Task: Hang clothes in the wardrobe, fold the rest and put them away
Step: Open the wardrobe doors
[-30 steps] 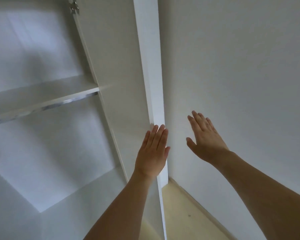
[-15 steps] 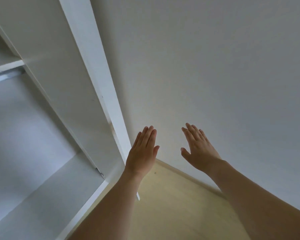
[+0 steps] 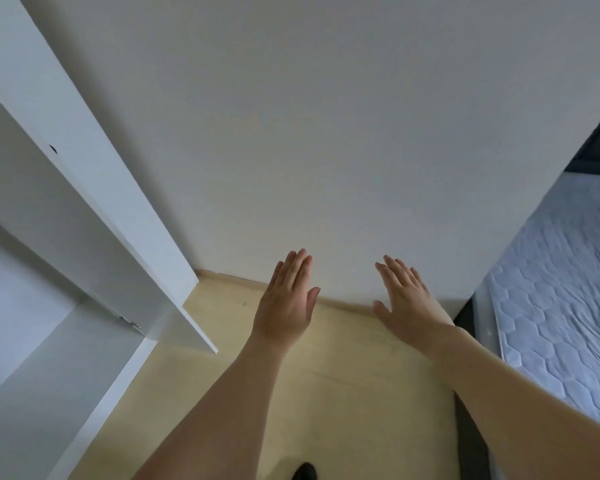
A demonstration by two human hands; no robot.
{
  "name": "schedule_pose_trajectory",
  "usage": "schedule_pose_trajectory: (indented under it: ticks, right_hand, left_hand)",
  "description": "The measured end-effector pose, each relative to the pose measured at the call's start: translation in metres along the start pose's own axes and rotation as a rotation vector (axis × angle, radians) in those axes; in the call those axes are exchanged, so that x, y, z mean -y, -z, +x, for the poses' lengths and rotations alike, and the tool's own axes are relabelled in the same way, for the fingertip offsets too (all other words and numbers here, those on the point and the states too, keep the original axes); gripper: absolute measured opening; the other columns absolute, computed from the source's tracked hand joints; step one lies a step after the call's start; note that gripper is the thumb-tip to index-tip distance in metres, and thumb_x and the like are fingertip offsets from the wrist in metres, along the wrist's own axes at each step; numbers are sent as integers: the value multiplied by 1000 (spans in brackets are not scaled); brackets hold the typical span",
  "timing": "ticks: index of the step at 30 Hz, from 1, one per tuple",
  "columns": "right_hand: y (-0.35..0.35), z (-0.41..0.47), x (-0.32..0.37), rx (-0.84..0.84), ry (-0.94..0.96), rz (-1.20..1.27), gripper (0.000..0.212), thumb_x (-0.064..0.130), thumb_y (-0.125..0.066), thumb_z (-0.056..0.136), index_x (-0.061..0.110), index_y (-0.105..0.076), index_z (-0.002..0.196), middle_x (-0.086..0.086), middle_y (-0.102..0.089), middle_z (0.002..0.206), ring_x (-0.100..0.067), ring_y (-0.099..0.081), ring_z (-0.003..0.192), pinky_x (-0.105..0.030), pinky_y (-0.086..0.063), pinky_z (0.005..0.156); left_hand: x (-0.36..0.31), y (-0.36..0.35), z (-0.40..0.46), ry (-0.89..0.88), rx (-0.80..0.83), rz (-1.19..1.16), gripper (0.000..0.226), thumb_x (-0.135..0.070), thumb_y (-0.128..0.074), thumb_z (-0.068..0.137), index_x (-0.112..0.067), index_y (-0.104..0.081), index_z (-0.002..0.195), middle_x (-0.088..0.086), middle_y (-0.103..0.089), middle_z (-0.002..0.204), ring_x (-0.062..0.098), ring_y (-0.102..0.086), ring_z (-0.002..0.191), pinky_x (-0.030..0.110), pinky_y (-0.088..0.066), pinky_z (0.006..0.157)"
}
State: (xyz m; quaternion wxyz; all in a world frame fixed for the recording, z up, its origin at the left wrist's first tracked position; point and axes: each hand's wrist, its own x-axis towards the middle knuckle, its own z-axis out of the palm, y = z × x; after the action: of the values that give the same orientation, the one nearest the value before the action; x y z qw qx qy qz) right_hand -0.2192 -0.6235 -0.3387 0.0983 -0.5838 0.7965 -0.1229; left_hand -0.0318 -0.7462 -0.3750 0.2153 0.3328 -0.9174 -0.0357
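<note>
**Beside the open wardrobe: both hands empty, no clothes in view**

Left of the plain white wall (image 3: 326,133) stands the open white laminate wardrobe (image 3: 32,358), its flat white door panel (image 3: 94,188) swung out edge-on toward the camera, a small metal hinge (image 3: 129,322) showing at its foot. No garments or hangers are visible inside the part of the wardrobe that shows.

Hands:
- left hand (image 3: 286,303): fingers straight and together, holding nothing, raised in front of the wall, right of the door panel and apart from it.
- right hand (image 3: 404,299): fingers straight, slightly spread, holding nothing, also in front of the wall. Can't tell whether either palm touches the wall.

Right of the wall: a pale blue quilted mattress (image 3: 551,289), nothing lying on the visible part. Below the wall: pale yellow wooden floor (image 3: 343,393), with something dark (image 3: 303,472) at the bottom edge, too cropped to identify.

Clothes: not in frame, location unknown. My read: the wardrobe is open and the next step is fetching garments, possibly from the bed side.

Handling estimate: clothing is light, limp, not fragile, and slips off hangers easily. Take shirts at the shoulder seams or collar for hanging; pinch two corners to fold the rest flat. The door panel is stiff, so push it on the flat face, away from the hinge.
</note>
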Motion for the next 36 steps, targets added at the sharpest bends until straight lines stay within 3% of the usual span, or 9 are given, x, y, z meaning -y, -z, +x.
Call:
schedule_pose_trajectory:
  ticks: [4,19,31,36]
  right_hand:
    - [7,-49,-36,16,-50,20,65,29,-40,96,17,-9,152,0,2,160,-14,6,147,-26,9,115]
    - [1,-137,-112,31,-226,65,64,24,-44,92,14,-18,150,-2,-8,159,-14,-1,147,-27,6,116]
    - [10,-303,-267,129,-319,143,61,20,-46,92,12,-23,147,-4,-13,157,-20,-10,145,-31,-5,117]
    - [20,-368,-328,205,-361,138,58,20,-46,92,12,-25,145,-6,-12,157,-20,-9,145,-30,-4,116]
  left_hand:
    - [-47,-11,-11,-40,25,-27,52,-34,-35,99,0,-47,137,13,-44,146,28,-38,137,42,-32,113]
    - [-148,-56,-29,-123,210,-113,60,-40,-28,97,2,-45,136,17,-44,144,31,-39,136,42,-28,114]
    - [-344,-120,-106,-112,317,-123,55,-35,-40,92,6,-57,125,22,-57,130,34,-58,117,46,-46,98]
    - [-426,-141,-133,-92,401,-166,56,-36,-38,91,6,-57,124,22,-57,129,34,-58,117,47,-44,98]
